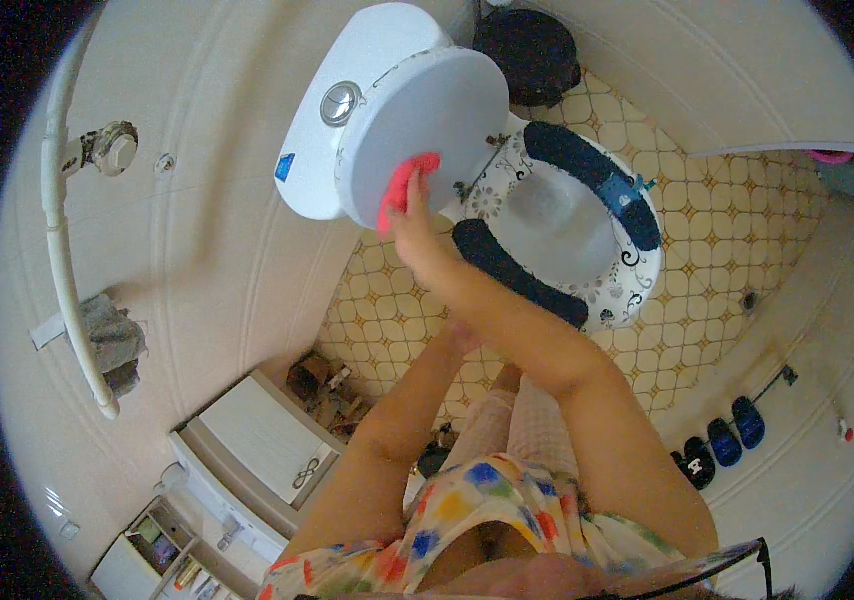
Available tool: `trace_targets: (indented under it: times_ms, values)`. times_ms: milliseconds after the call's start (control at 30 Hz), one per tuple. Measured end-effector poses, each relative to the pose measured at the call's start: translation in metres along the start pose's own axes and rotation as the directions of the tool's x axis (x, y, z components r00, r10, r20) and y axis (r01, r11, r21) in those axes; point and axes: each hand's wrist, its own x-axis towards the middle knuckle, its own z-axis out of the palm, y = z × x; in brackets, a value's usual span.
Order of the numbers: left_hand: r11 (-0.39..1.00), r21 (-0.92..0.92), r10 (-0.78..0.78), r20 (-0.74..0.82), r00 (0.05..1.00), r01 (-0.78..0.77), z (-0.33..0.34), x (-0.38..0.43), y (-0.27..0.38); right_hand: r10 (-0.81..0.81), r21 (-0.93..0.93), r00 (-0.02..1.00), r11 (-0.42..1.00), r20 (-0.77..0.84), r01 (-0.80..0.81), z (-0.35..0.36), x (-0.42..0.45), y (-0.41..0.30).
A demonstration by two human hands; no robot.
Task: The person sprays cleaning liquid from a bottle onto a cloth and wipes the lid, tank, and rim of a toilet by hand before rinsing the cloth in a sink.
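My right hand point(413, 225) presses a pink cloth point(404, 187) against the inner face of the raised toilet lid point(442, 105), near its lower left edge. Behind the lid stands the white cistern point(314, 142) with a round chrome flush button point(340, 103). The toilet seat point(487, 199) is down over the bowl point(547, 225); it has a floral pattern and two dark fabric pads point(520, 277). My left hand point(463, 337) hangs below my right forearm, which hides most of it, so its fingers cannot be made out.
A black bin-like container point(528, 56) stands beside the toilet in the corner. At left a white pipe point(59, 262) runs down the wall, with a grey cloth point(108, 337) behind it. A white cabinet point(262, 435) is at lower left. Slippers point(723, 442) hang on the right wall.
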Motion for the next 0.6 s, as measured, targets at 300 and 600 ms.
trace_targets:
  times_ms: [300, 600]
  values:
    - [0.976, -0.204, -0.028, 0.239, 0.97, 0.079, -0.022, 0.012, 0.002, -0.043, -0.052, 0.965, 0.998, -0.258, 0.03, -0.105, 0.142, 0.008]
    - [0.99, -0.139, -0.017, -0.16, 0.987, -0.005, -0.038, 0.011, 0.01, 0.329, -0.367, 0.921, 0.847, -0.207, -0.385, -0.045, 0.095, 0.153]
